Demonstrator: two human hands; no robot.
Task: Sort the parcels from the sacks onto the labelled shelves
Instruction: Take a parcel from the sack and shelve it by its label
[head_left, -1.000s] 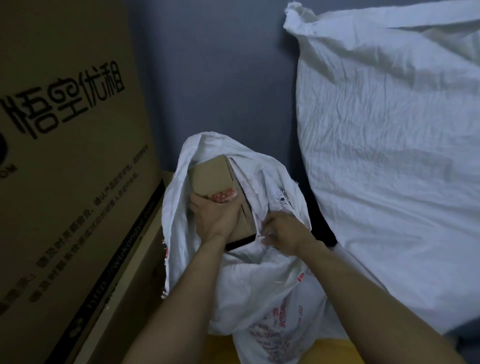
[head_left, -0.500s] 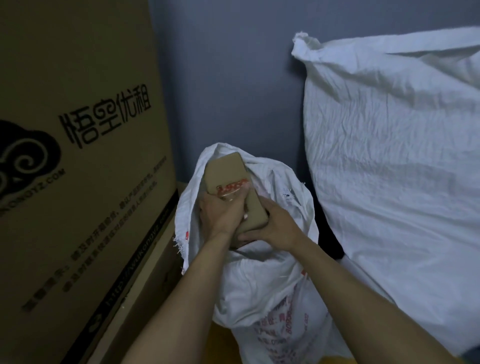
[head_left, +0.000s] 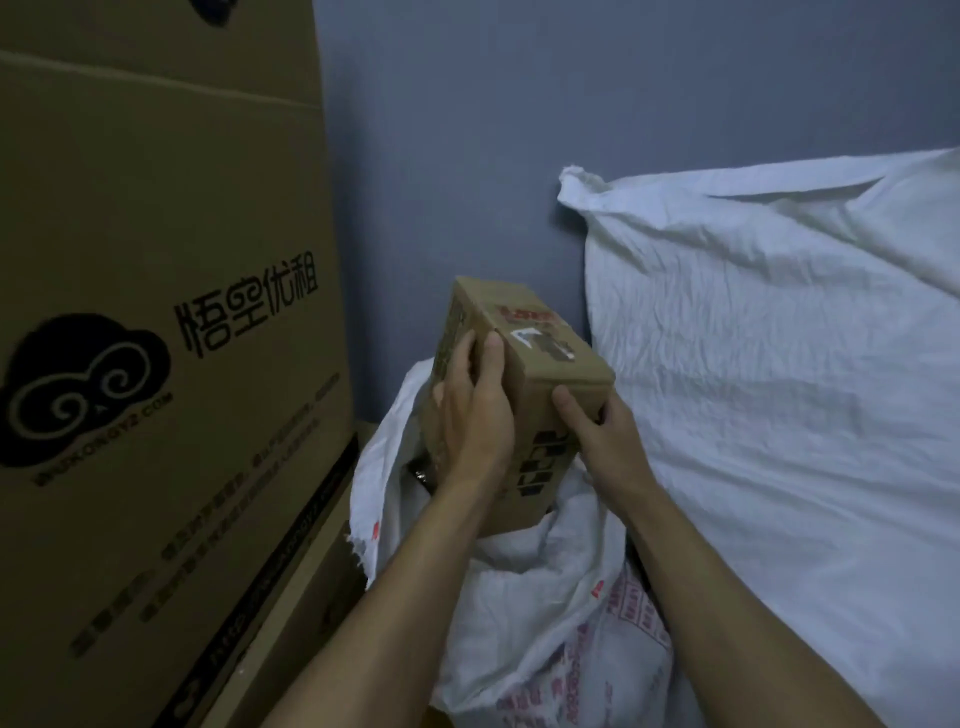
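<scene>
Holding a cardboard parcel over the open sack's mouth, one hand on each side

The parcel is tilted between the hands, its lower end at the mouth of the open sack near the back rim (touching or not, I cannot tell), its labelled face turned up toward the person. The left hand clasps the left edge, fingers curled over it. The right hand pinches the near right corner, thumb on the front face, its other fingers hidden. The long axis seems to run from that corner away toward the wall, so both grips sit on the near half, neither hand nearer. A two-handed carry looks likely next, though no shelves are in view. A full sack lies to the right and a printed carton stands to the left
</scene>
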